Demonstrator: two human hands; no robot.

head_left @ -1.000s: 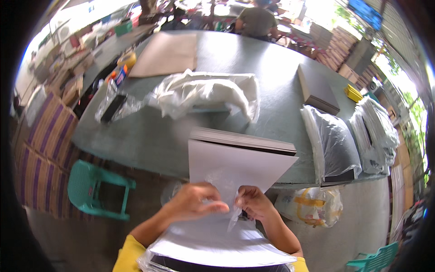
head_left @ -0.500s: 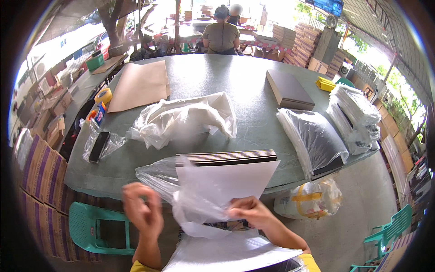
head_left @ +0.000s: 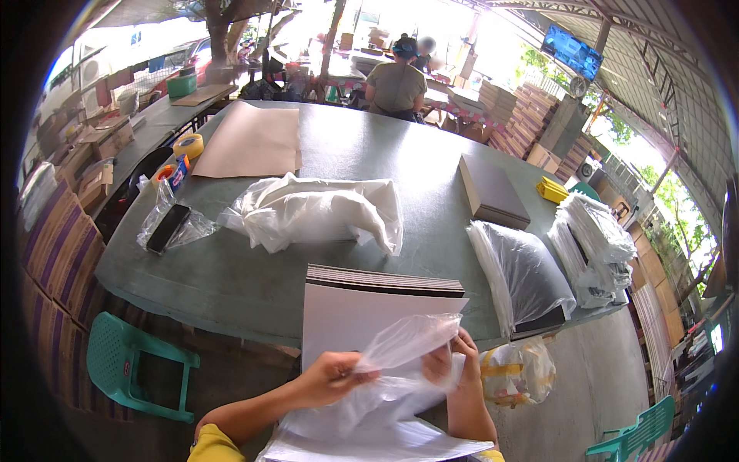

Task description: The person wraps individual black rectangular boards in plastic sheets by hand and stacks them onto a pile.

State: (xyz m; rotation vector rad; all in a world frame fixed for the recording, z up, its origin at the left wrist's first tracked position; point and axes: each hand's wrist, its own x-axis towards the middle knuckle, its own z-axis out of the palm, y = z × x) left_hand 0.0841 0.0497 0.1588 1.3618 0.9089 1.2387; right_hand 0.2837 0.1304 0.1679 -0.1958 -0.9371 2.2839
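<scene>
Two hands work one clear plastic bag (head_left: 400, 362) at the near edge of the surface (head_left: 231, 277). Left hand (head_left: 332, 377) is closed in a pinch on the bag's left edge; right hand (head_left: 454, 362) is curled shut on its right side, fingers partly hidden behind the film. Held apart like that, the hands seem to be spreading the bag's mouth, prob. so sth flat can slide in. Film is thin, see-through, crinkly, hangs in soft folds.

Just behind the bag, a stack of flat boards (head_left: 381, 308) stands close to the person, white face toward the camera, dark layered edges on top; stiff, square-cornered, smooth. Below the hands lie more clear bags or sheets (head_left: 369, 443), glossy; can't tell which.

Mid-surface: a heap of crumpled white plastic (head_left: 323, 212), loose and puffy. Far left: a sheet of brown paper (head_left: 250, 142), matte and flat, w/ a roll of tape (head_left: 188, 145) next to it. Left edge: a black phone (head_left: 167, 229) inside a clear bag. Right: a grey flat box (head_left: 493, 191), then bagged dark stacks (head_left: 523, 277) and more wrapped bundles (head_left: 593, 246), laid well clear of the hands. A green plastic chair (head_left: 131, 362) sits under the surface at left. A person (head_left: 396, 85) sits at the far side, back turned.
</scene>
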